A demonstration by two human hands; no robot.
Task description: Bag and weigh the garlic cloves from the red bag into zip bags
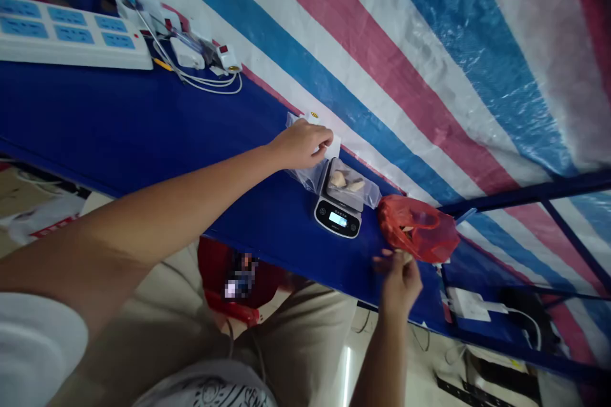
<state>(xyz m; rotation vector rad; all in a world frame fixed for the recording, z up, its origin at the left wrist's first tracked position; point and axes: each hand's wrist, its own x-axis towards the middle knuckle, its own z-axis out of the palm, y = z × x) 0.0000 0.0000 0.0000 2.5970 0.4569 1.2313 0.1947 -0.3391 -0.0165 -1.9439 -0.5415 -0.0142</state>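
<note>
A small kitchen scale (338, 219) with a lit display sits on the blue table. On its pan lies a clear plastic bag (370, 193) with a few pale beige pieces (338, 179) in it. My left hand (305, 142) is just behind the scale, over more clear plastic bags (308, 177), its fingers curled in; what they hold, if anything, is hidden. To the right of the scale, my right hand (401, 280) pinches a beige piece (405, 257) at the near edge of a red plastic bag (420, 229).
A white power strip (71, 32) lies at the far left, beside a tangle of white adapters and cables (210, 81). Striped plastic sheeting (334, 32) rises behind the table. A white charger (468, 304) is at the right. Below the table edge stands a red stool (214, 267).
</note>
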